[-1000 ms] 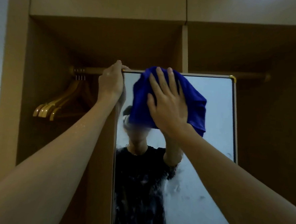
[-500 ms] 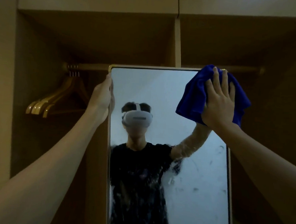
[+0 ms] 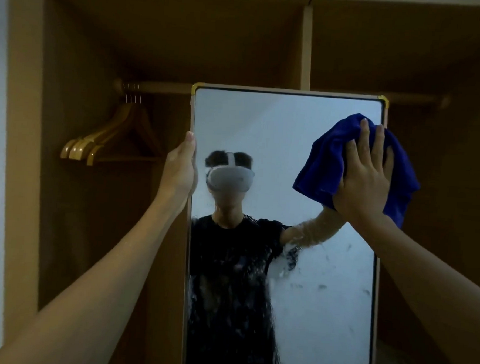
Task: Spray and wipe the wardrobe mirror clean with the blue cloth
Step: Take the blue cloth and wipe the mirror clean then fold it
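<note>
Pressing flat against the blue cloth [image 3: 327, 164], the right hand [image 3: 364, 178] is lying with straight, spread fingers over it — the cloth is bunching out beneath the palm, to its left and right, at the mirror [image 3: 278, 133] near its upper right edge. The left hand [image 3: 181, 168] is grasping the mirror's left frame edge, thumb on the front — streaks and droplets are showing on the lower glass. Wooden hangers [image 3: 103, 139] are hanging on the rail to the left.
</note>
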Available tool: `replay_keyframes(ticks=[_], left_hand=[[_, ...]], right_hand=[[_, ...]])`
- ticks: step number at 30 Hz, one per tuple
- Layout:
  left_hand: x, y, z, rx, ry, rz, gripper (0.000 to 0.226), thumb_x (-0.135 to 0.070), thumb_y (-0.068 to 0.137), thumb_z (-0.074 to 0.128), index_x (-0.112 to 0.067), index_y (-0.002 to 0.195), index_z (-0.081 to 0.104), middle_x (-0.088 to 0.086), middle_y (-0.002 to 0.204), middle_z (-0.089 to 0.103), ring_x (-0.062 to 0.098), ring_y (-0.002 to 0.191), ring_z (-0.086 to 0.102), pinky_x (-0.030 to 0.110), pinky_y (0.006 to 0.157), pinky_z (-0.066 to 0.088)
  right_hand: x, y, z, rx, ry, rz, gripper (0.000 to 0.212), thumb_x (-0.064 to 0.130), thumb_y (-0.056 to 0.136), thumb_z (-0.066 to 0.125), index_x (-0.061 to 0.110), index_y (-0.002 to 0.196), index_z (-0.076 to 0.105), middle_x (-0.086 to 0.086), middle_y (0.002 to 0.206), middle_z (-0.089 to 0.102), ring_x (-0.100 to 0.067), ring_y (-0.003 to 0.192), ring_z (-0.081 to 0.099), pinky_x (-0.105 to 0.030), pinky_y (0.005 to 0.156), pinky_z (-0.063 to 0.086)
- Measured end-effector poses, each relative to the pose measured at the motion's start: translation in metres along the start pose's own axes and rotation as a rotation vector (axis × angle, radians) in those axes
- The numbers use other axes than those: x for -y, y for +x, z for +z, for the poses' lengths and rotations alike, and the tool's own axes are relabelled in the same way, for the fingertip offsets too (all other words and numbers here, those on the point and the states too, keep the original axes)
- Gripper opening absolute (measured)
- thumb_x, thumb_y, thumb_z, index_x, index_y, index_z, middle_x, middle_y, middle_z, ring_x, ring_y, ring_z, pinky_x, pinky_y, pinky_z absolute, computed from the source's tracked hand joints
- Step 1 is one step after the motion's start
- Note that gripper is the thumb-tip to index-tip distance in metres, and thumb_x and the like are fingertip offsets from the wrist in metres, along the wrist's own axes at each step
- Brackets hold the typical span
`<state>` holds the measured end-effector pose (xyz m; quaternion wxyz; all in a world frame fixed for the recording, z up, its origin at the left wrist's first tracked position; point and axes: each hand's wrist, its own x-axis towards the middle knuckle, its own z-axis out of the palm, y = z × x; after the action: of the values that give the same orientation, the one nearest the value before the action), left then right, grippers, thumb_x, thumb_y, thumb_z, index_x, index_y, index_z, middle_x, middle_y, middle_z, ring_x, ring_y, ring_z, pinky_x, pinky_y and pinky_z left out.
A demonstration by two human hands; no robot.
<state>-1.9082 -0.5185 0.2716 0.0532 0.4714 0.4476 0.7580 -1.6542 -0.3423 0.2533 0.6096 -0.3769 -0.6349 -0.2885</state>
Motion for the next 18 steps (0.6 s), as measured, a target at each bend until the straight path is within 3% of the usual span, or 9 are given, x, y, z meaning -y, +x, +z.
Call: replay_keyframes(ticks=[1,3,6,8,11,13,14,16,18], left_hand=[[-0.002,-0.001,-0.002,0.010,0.038,0.017,0.066,-0.053,0.099,0.035,0.000,0.136,0.047,0.030,0.132,0.050,0.048,0.132,0.037,0.056,0.117,0.024],[-0.009,-0.003,-0.006,0.047,0.154,0.054,0.068,-0.053,0.100,0.032,0.002,0.137,0.045,0.031,0.141,0.041,0.048,0.135,0.035,0.056,0.116,0.025],[-0.012,0.000,-0.012,0.121,0.260,0.071,0.058,-0.049,0.103,0.025,-0.011,0.140,0.049,0.006,0.144,0.051,0.021,0.136,0.044,0.036,0.117,0.028],[-0.012,0.004,-0.015,0.147,0.304,0.061,0.045,-0.048,0.104,0.024,-0.024,0.112,0.061,-0.012,0.110,0.059,-0.001,0.103,0.053,0.018,0.096,0.038],[-0.016,0.004,-0.017,0.148,0.373,0.051,0.035,-0.048,0.103,0.023,-0.038,0.072,0.034,-0.017,0.073,0.029,-0.005,0.063,0.030,0.012,0.061,0.027],[-0.016,0.004,-0.019,0.175,0.370,0.036,0.033,-0.049,0.103,0.022,-0.038,0.080,0.044,-0.018,0.080,0.039,-0.006,0.072,0.040,0.008,0.071,0.029],[-0.014,0.005,-0.021,0.179,0.381,0.043,0.037,-0.049,0.103,0.022,-0.034,0.099,0.055,-0.017,0.098,0.052,-0.005,0.092,0.051,0.008,0.087,0.027],[-0.017,0.002,-0.023,0.208,0.376,0.036,0.057,-0.051,0.102,0.021,-0.017,0.139,0.047,0.000,0.143,0.049,0.016,0.135,0.042,0.024,0.107,0.023],[-0.020,0.003,-0.026,0.259,0.381,0.031,0.064,-0.052,0.102,0.022,-0.006,0.133,0.053,0.013,0.137,0.056,0.027,0.130,0.050,0.039,0.112,0.032]], right_hand=[[0.002,-0.001,0.000,-0.003,-0.012,0.007,0.050,0.036,0.104,0.044,0.013,0.148,0.037,-0.005,0.164,0.012,-0.030,0.152,0.003,-0.050,0.122,0.006],[0.008,-0.001,-0.001,0.014,-0.023,0.021,0.053,0.036,0.102,0.046,0.013,0.149,0.035,-0.007,0.164,0.011,-0.032,0.151,0.003,-0.052,0.121,0.007],[0.022,-0.001,-0.004,0.057,-0.039,-0.016,0.067,0.032,0.092,0.062,0.012,0.149,0.032,-0.009,0.164,0.009,-0.035,0.151,0.001,-0.055,0.120,0.007],[0.040,-0.004,-0.005,0.071,-0.040,-0.060,0.070,0.033,0.091,0.063,0.013,0.150,0.030,-0.008,0.165,0.007,-0.035,0.151,0.000,-0.055,0.120,0.007],[0.078,-0.005,-0.006,0.054,-0.001,-0.046,0.057,0.038,0.101,0.043,0.016,0.152,0.030,-0.006,0.165,0.007,-0.034,0.151,0.000,-0.053,0.120,0.007],[0.104,-0.007,-0.008,0.068,0.006,-0.058,0.059,0.039,0.100,0.039,0.017,0.153,0.027,-0.006,0.165,0.006,-0.035,0.151,0.000,-0.053,0.120,0.006],[0.116,-0.007,-0.008,0.080,0.009,-0.079,0.061,0.039,0.099,0.039,0.017,0.154,0.024,-0.006,0.165,0.005,-0.035,0.151,-0.001,-0.053,0.120,0.005],[0.142,-0.007,-0.009,0.084,0.041,-0.127,0.061,0.041,0.101,0.035,0.019,0.156,0.019,-0.006,0.165,0.004,-0.034,0.151,-0.003,-0.053,0.120,0.004],[0.171,-0.008,-0.008,0.083,0.084,-0.172,0.060,0.042,0.103,0.031,0.021,0.156,0.016,-0.005,0.165,0.004,-0.032,0.151,-0.003,-0.053,0.121,0.004]])
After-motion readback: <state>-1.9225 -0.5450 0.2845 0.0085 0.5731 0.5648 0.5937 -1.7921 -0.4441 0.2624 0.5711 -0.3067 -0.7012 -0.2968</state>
